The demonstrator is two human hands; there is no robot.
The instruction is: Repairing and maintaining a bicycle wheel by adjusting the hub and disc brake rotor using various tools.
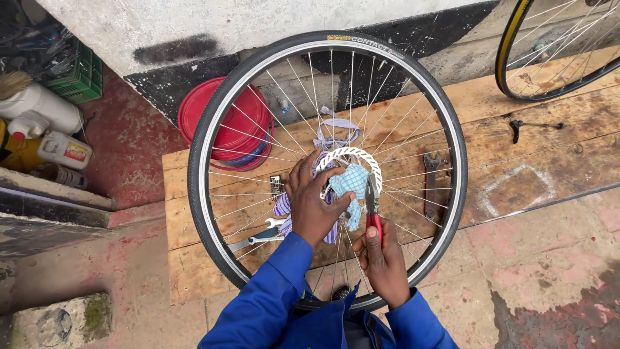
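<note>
Right hand (382,257) grips red-handled pliers (372,208), jaws up at the silver brake disc (349,169). Left hand (313,201) clamps a light-blue checked cloth (352,184) on the hub of the black-tyred spoked bicycle wheel (213,116), standing on wooden planks (516,129); red plastic basin (206,110) behind.

Soft, even daylight (faint shadows), sharp focus
</note>
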